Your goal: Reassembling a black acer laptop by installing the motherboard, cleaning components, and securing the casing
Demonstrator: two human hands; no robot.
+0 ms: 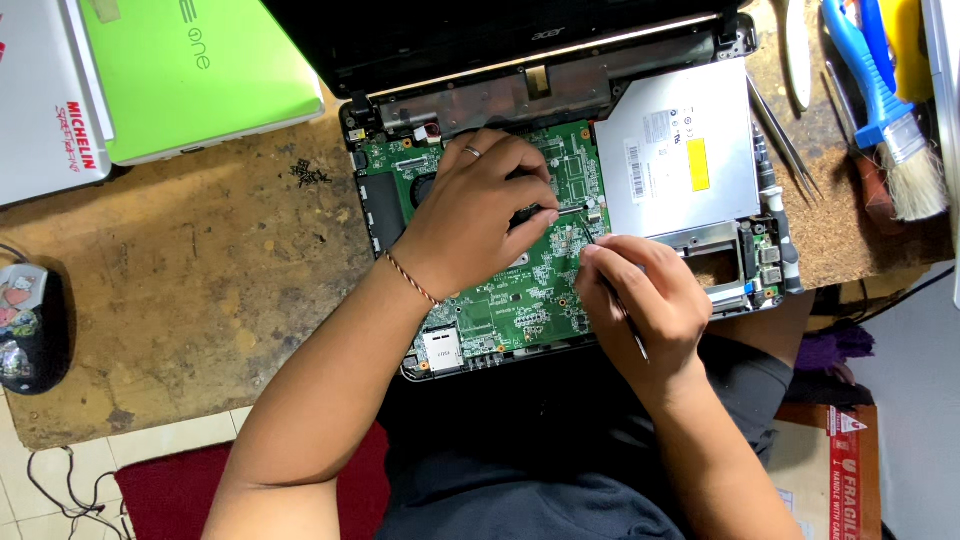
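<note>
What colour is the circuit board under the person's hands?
Green, with small silver and black components; the circuit board shows clearly in the head view.

1. Green motherboard (520, 290): middle hidden under left hand (478, 215).
2. Thin tool (622, 310): tip too small to tell; shaft partly inside right hand (645, 300).
3. Paintbrush (885, 110): handle cut off at top edge.
4. Computer mouse (25, 330): cut off at left edge.

We count one opened laptop (560, 200), two closed laptops (200, 70) (45, 100), one mouse (30, 325), one brush (890, 110), two hands (475, 215) (645, 300).
</note>
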